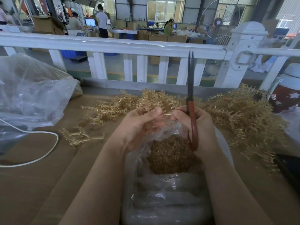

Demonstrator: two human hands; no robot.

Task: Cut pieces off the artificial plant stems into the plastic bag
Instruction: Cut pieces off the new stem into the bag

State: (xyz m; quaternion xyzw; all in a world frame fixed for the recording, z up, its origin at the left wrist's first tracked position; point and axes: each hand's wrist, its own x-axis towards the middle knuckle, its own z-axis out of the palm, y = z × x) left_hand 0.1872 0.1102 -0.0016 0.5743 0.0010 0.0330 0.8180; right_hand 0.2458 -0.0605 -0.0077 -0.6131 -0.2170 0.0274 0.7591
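- left hand [138, 125], above the plastic bag [164, 189]'s mouth, pinches a bare stem [168, 114];
- right hand [196, 125], also above it, grasps red-handled scissors [191, 111], blades up;
- stem pile [235, 114] behind the bag on the worktop [48, 176]

Bare desk [40, 184] lies open at the near left corner; stem piles [243, 114] and a white railing [113, 44] block the far edge.

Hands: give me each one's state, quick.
Left hand: pinching a plant stem.
Right hand: gripping the scissors, blades pointing up.
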